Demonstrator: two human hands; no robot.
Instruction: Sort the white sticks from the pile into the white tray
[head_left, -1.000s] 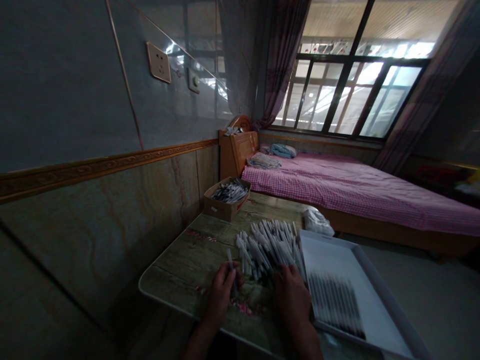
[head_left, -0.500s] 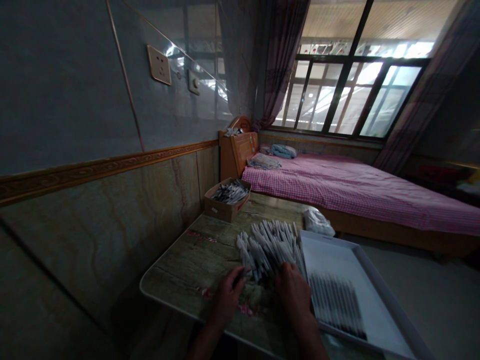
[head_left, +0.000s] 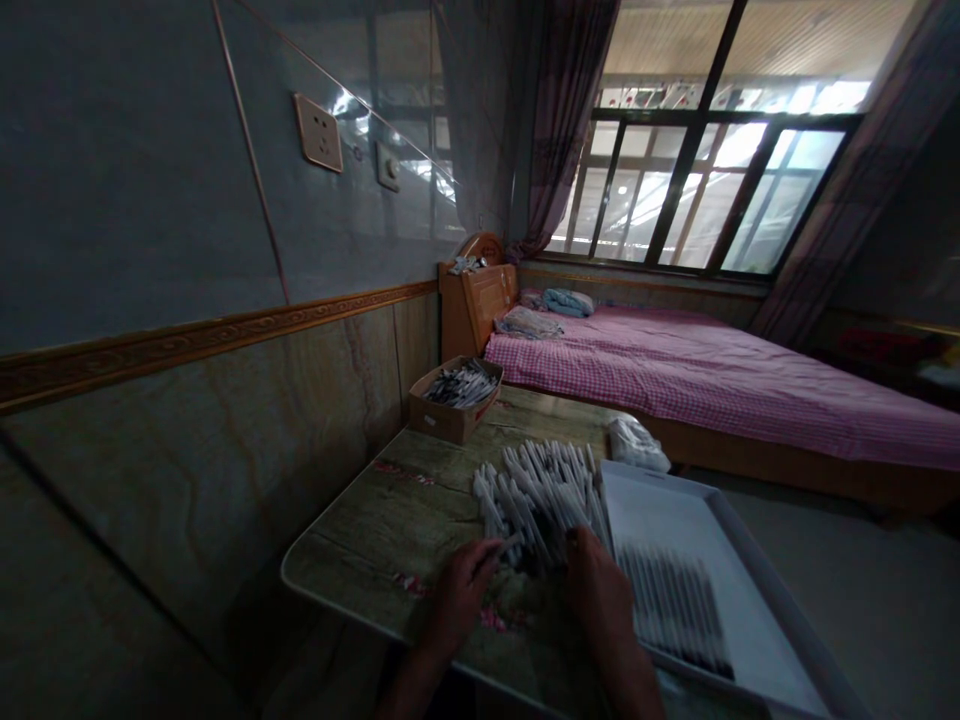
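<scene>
A heap of white pens (head_left: 540,490) lies on the wood-patterned table (head_left: 390,520). My left hand (head_left: 459,598) rests at the heap's near edge, its fingers pinched round one pen (head_left: 506,548) that points to the right. My right hand (head_left: 600,595) lies palm down at the heap's near right corner, fingers curled into the pens; what it grips is hidden. Right of it stands a white tray (head_left: 675,520) with a row of dark-tipped pens (head_left: 671,605) laid side by side.
A cardboard box (head_left: 454,398) of more pens stands at the table's far left corner, and a white crumpled bag (head_left: 636,443) lies at its far right. The tiled wall runs along the left. A bed (head_left: 712,385) with a pink checked cover stands behind the table.
My left hand held a pen upright a second ago; it has since lowered it and moved right to the heap's edge. My right hand shifted slightly right.
</scene>
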